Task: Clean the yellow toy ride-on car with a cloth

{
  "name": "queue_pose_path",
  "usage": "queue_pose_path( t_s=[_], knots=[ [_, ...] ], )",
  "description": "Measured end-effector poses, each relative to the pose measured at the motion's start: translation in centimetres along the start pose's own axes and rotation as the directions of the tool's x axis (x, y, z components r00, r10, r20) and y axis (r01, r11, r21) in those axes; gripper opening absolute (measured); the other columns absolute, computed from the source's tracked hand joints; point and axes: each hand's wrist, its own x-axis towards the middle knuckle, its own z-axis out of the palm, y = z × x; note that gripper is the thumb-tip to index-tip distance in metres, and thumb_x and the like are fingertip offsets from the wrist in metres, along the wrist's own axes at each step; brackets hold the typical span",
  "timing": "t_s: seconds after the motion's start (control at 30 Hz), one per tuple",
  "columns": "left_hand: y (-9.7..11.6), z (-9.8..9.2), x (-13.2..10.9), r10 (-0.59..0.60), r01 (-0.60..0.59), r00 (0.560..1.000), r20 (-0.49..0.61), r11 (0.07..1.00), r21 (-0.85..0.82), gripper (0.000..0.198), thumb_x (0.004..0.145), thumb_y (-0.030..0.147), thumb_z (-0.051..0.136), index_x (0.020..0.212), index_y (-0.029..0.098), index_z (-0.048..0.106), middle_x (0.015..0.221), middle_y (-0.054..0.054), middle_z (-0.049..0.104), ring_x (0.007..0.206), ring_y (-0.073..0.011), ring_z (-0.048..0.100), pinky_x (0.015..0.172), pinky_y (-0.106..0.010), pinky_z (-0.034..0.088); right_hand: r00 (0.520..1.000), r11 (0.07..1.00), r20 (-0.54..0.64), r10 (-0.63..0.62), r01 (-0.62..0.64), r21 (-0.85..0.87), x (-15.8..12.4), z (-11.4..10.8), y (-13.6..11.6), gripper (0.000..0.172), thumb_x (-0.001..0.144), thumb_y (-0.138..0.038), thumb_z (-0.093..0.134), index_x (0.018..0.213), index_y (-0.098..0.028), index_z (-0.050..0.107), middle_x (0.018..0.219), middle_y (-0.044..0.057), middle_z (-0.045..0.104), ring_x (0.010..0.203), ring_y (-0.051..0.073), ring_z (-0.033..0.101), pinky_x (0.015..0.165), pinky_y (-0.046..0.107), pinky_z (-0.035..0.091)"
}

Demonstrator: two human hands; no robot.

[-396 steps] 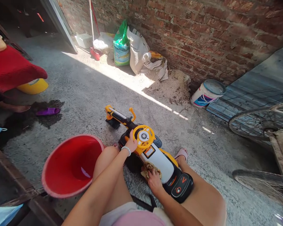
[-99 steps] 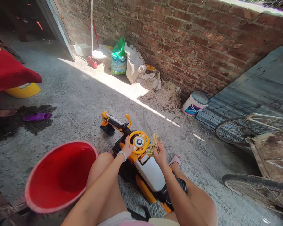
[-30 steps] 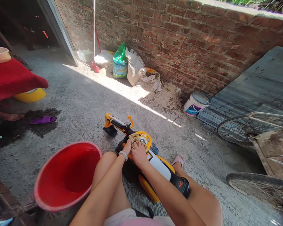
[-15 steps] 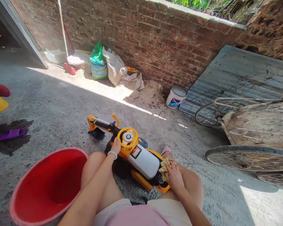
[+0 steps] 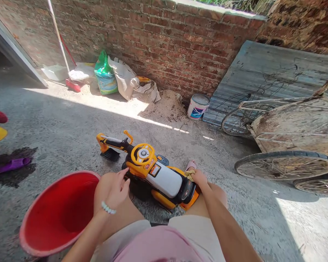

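A yellow, black and white ride-on toy excavator (image 5: 164,180) lies on the concrete between my knees, its digger arm (image 5: 112,142) pointing left and its yellow steering wheel (image 5: 142,154) facing up. My right hand (image 5: 199,177) presses a small tan rag (image 5: 190,174) against the far side of the toy's rear. My left hand (image 5: 115,189), with a white bead bracelet at the wrist, hovers over my left knee just short of the toy, fingers apart and holding nothing.
A red plastic basin (image 5: 57,214) stands by my left knee. Sacks (image 5: 117,76), a broom (image 5: 71,83) and a paint bucket (image 5: 197,106) line the brick wall. A rusty wheeled cart (image 5: 289,145) stands at right. A purple slipper (image 5: 11,165) lies at left.
My left hand has let go of the toy below the steering wheel and drawn back over my knee. My right hand with the rag slid up along the toy's rear. The view swung right.
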Motion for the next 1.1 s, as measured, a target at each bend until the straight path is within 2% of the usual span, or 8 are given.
queue_pose_path(
  t_s=[0.07,0.2,0.33,0.43,0.57,0.63,0.9,1.1],
  knots=[
    [-0.5,-3.1,-3.1,0.132,-0.111,0.988,-0.073,0.965,0.239,0.053,0.092,0.040,0.056,0.142,0.023,0.061,0.143,-0.014,0.061,0.141,-0.0352,0.054,0.125,-0.058,0.039,1.000,1.000,0.025,-0.001,0.001,-0.002,0.6,-0.3,-0.7,0.037,0.098,-0.022,0.049,0.124,-0.018,0.075,0.125,0.017,0.072,0.107,0.024,0.071,0.083,0.031,0.049],
    [-2.7,-6.4,-8.8,0.059,0.043,0.975,-0.216,0.898,0.438,0.062,0.094,0.041,0.052,0.153,0.022,0.051,0.149,-0.018,0.051,0.145,-0.0396,0.047,0.125,-0.063,0.036,0.999,0.998,-0.017,-0.036,0.035,-0.061,-1.6,0.8,-1.0,0.042,0.099,-0.021,0.047,0.133,-0.015,0.071,0.148,0.022,0.058,0.124,0.032,0.061,0.094,0.039,0.047],
    [-4.3,-5.3,-12.4,0.002,0.101,0.975,-0.224,0.888,0.448,0.067,0.095,0.043,0.052,0.158,0.020,0.045,0.157,-0.021,0.041,0.150,-0.0438,0.041,0.123,-0.068,0.035,0.957,0.944,-0.046,-0.285,0.273,-0.184,-7.4,3.5,0.0,0.038,0.099,-0.016,0.048,0.126,-0.021,0.075,0.151,0.018,0.056,0.131,0.037,0.052,0.101,0.045,0.044],
    [-4.0,-3.8,-12.7,-0.021,0.119,0.973,-0.230,0.900,0.420,0.070,0.097,0.041,0.050,0.163,0.021,0.037,0.161,-0.021,0.036,0.154,-0.0430,0.035,0.125,-0.067,0.033,0.887,0.859,0.034,-0.460,0.455,-0.236,-11.1,5.7,0.1,0.040,0.097,-0.011,0.048,0.120,-0.025,0.078,0.145,0.016,0.062,0.134,0.039,0.049,0.102,0.049,0.043],
    [-3.1,-3.2,-11.4,-0.050,0.136,0.976,-0.211,0.898,0.418,0.070,0.098,0.040,0.049,0.163,0.019,0.036,0.163,-0.022,0.034,0.155,-0.0424,0.035,0.125,-0.066,0.033,0.714,0.664,0.197,-0.671,0.698,-0.268,-12.3,7.9,-1.8,0.033,0.099,-0.014,0.051,0.105,-0.023,0.082,0.119,0.015,0.073,0.122,0.034,0.058,0.102,0.048,0.044],
    [-3.0,-3.2,-10.9,-0.055,0.136,0.978,-0.201,0.900,0.413,0.070,0.097,0.039,0.049,0.163,0.019,0.036,0.163,-0.021,0.035,0.154,-0.0411,0.036,0.126,-0.065,0.033,0.672,0.614,0.255,-0.695,0.740,-0.275,-11.6,8.5,-3.2,0.032,0.099,-0.014,0.050,0.102,-0.020,0.082,0.114,0.016,0.074,0.117,0.032,0.061,0.098,0.046,0.046],
    [-3.1,-3.4,-11.6,-0.048,0.147,0.971,-0.234,0.892,0.427,0.069,0.097,0.035,0.051,0.163,0.020,0.037,0.162,-0.019,0.038,0.154,-0.0377,0.039,0.128,-0.062,0.033,0.675,0.647,0.198,-0.710,0.738,-0.193,-6.1,9.4,-11.4,0.039,0.105,-0.017,0.044,0.131,-0.020,0.073,0.147,0.015,0.062,0.129,0.031,0.057,0.102,0.044,0.049],
    [-3.6,-4.1,-11.9,-0.060,0.152,0.971,-0.230,0.900,0.408,0.067,0.099,0.035,0.050,0.163,0.020,0.036,0.159,-0.019,0.041,0.153,-0.0366,0.040,0.128,-0.061,0.033,0.870,0.842,0.091,-0.484,0.492,-0.222,-4.2,12.9,-15.0,0.052,0.102,-0.013,0.042,0.151,-0.016,0.060,0.166,0.020,0.045,0.144,0.035,0.047,0.110,0.053,0.046]
  ],
)
